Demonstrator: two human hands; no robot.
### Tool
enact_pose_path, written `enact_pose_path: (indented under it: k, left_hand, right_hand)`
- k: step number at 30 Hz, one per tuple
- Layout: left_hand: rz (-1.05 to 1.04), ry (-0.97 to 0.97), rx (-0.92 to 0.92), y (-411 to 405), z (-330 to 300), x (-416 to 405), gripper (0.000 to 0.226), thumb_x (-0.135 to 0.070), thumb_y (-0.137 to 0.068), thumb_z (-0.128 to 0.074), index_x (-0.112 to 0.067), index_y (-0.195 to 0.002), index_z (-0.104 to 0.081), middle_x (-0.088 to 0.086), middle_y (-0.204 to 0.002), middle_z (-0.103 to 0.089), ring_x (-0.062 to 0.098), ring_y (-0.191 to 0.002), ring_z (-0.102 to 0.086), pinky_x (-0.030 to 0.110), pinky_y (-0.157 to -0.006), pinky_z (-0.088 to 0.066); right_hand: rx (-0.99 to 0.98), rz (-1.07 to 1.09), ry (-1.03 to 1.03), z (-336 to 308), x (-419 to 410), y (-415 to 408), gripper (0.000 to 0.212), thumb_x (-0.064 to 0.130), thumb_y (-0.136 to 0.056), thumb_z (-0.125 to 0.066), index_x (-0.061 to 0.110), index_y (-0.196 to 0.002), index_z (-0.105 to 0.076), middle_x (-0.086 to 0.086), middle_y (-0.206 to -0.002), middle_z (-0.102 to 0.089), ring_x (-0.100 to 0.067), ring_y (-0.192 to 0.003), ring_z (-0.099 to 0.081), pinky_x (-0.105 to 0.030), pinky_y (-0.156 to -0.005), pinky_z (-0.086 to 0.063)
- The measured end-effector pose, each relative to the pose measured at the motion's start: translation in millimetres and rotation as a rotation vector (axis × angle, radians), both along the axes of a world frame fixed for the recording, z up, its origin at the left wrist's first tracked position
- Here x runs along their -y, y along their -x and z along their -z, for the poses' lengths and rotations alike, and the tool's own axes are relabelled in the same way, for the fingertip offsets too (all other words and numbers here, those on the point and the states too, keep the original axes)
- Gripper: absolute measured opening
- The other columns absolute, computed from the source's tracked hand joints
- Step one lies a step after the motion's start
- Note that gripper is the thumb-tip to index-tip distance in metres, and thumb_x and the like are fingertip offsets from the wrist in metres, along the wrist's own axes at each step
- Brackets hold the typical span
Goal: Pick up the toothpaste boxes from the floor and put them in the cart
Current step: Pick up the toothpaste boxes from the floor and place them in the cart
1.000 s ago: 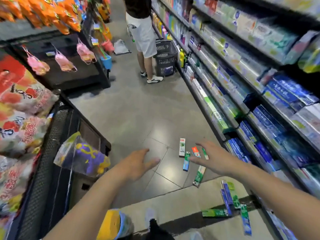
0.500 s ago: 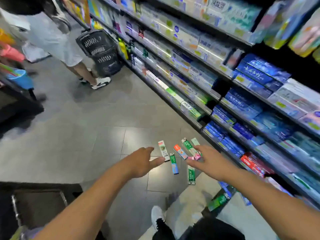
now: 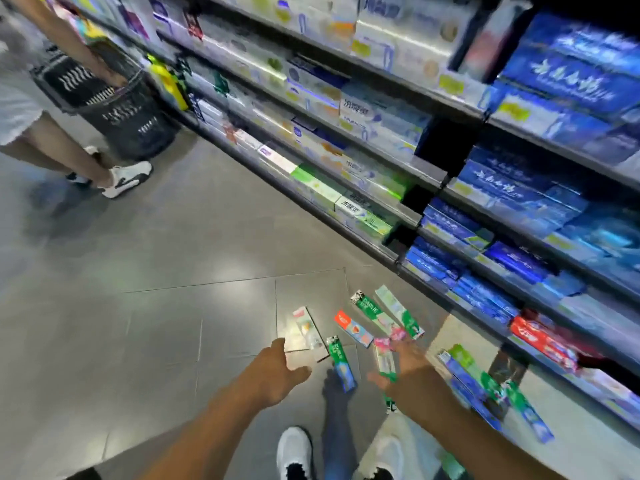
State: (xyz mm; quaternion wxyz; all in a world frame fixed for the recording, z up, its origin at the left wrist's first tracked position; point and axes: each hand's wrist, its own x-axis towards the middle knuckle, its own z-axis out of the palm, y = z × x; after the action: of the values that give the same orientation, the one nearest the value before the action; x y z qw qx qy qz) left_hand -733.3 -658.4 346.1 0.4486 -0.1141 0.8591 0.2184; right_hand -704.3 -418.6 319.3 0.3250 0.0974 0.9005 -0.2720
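Several toothpaste boxes lie scattered on the grey tiled floor in front of me: a white one [image 3: 306, 329], a red and blue one [image 3: 353, 328], a green and blue one [image 3: 341, 364], a green one [image 3: 372, 311] and a pale green one [image 3: 398, 311]. More boxes [image 3: 485, 384] lie by the shelf base on the right. My left hand [image 3: 277, 374] hovers open just left of the boxes, holding nothing. My right hand [image 3: 408, 370] reaches open over a pink and white box [image 3: 383, 356]. The cart is out of view.
Shelves [image 3: 450, 174] full of toothpaste cartons run along the right side. Another person [image 3: 52, 147] stands at the upper left beside a black shopping basket [image 3: 117, 109]. My white shoes [image 3: 294, 452] are at the bottom edge.
The view has dropped closer to the floor and turned toward the shelves. Both hands have come lower, nearer the scattered boxes.
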Motion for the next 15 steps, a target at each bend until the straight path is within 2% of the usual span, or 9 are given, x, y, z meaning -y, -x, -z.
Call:
enact_pose_path:
  k: [3,6,9,10,12,13,15]
  left_hand:
    - [0.075,0.044,0.040,16.8,98.1,-3.7,0.070,-0.052,-0.095,-0.053,-0.006,-0.145,-0.036,0.013,-0.146,-0.047,0.027,-0.132,-0.048,0.029,-0.101,-0.038]
    - [0.139,0.086,0.075,31.8,202.8,-6.2,0.060,-0.051,-0.096,-0.051,-0.006,-0.135,-0.044,0.015,-0.136,-0.053,0.030,-0.127,-0.050,0.032,-0.097,-0.040]
    - [0.179,0.136,0.115,48.4,292.0,-10.7,0.055,-0.047,-0.097,-0.053,-0.004,-0.131,-0.047,0.006,-0.100,-0.056,0.031,-0.112,-0.057,0.032,-0.088,-0.044]
    - [0.217,0.143,0.120,54.3,320.0,-10.1,0.053,-0.046,-0.098,-0.052,-0.004,-0.132,-0.050,0.008,-0.099,-0.056,0.031,-0.110,-0.057,0.032,-0.089,-0.044]
    - [0.277,0.130,0.100,66.2,372.0,-10.4,0.047,-0.044,-0.099,-0.052,-0.006,-0.127,-0.060,0.015,-0.118,-0.061,0.031,-0.111,-0.059,0.031,-0.090,-0.045]
    - [0.269,0.123,0.088,72.8,396.9,-10.7,0.045,-0.042,-0.099,-0.053,-0.006,-0.124,-0.062,0.016,-0.120,-0.063,0.030,-0.105,-0.062,0.030,-0.085,-0.047]
    - [0.144,0.132,0.100,86.8,434.6,-12.0,0.047,-0.038,-0.097,-0.058,0.000,-0.125,-0.058,0.018,-0.114,-0.064,0.025,-0.082,-0.063,0.027,-0.067,-0.050]
  right_hand:
    - [0.015,-0.015,-0.116,91.2,6.2,6.4,0.068,0.053,-0.084,-0.063,0.015,-0.137,-0.044,-0.007,-0.136,-0.051,-0.026,-0.120,-0.055,-0.039,-0.099,-0.045]
    - [-0.001,-0.119,-0.219,189.8,17.1,8.6,0.051,0.043,-0.090,-0.058,0.018,-0.133,-0.044,-0.005,-0.129,-0.051,-0.024,-0.119,-0.054,-0.037,-0.095,-0.048]
    - [0.024,-0.228,-0.266,280.9,30.2,6.2,0.051,0.039,-0.092,-0.058,0.017,-0.136,-0.042,-0.007,-0.136,-0.047,-0.025,-0.126,-0.050,-0.039,-0.105,-0.042]
    - [0.026,-0.246,-0.269,308.2,34.3,5.1,0.054,0.038,-0.093,-0.057,0.015,-0.138,-0.039,-0.010,-0.141,-0.044,-0.027,-0.130,-0.046,-0.039,-0.110,-0.036]
    - [0.028,-0.216,-0.260,360.7,43.0,2.6,0.057,0.039,-0.092,-0.057,0.014,-0.139,-0.037,-0.014,-0.145,-0.038,-0.029,-0.133,-0.044,-0.038,-0.111,-0.034]
    - [0.039,-0.177,-0.251,383.9,47.4,1.5,0.058,0.041,-0.091,-0.058,0.015,-0.138,-0.036,-0.013,-0.143,-0.039,-0.028,-0.130,-0.046,-0.037,-0.107,-0.038]
    - [0.034,-0.148,-0.237,430.3,58.0,1.2,0.059,0.047,-0.088,-0.060,0.017,-0.133,-0.038,-0.007,-0.130,-0.045,-0.023,-0.119,-0.053,-0.033,-0.098,-0.045]
